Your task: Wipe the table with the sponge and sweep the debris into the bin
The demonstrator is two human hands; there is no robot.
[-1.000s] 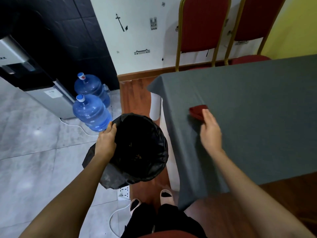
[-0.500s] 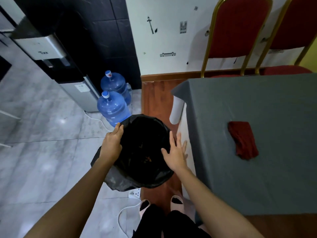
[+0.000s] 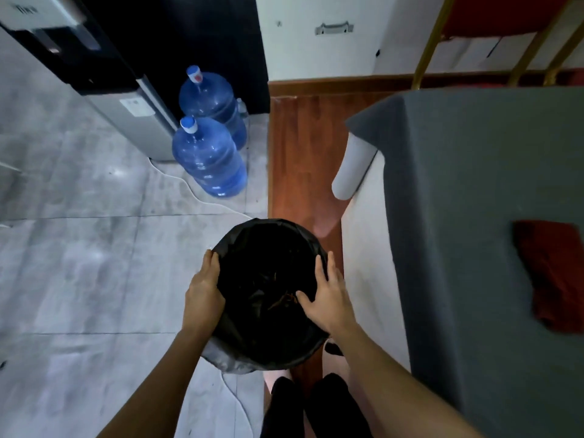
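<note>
Both forearms reach forward and down, converging on the bin (image 3: 268, 245), a round container lined with a black bag that sits low between the two hands. The left hand (image 3: 203, 287) curls over the bin's left rim, fingers wrapped round the outside and thumb hooked over the edge, gripping it. The right hand (image 3: 328, 297) lies against the right rim with its fingers spread and nearly straight, pointing away from the body, and its thumb angled inward over the opening; it presses flat on the rim, not clenched round it. Inside the bin, just left of the right thumb, lie a few brownish scraps of debris (image 3: 282, 300).

To the right of the right hand stands the table (image 3: 474, 200), draped in a grey cloth. The red sponge (image 3: 551, 273), which looks like a soft folded cloth, lies on it well apart from both hands. Beyond the left hand, two blue water jugs (image 3: 208, 156) stand on the tiled floor (image 3: 79, 263) beside a water dispenser (image 3: 104, 80).
</note>
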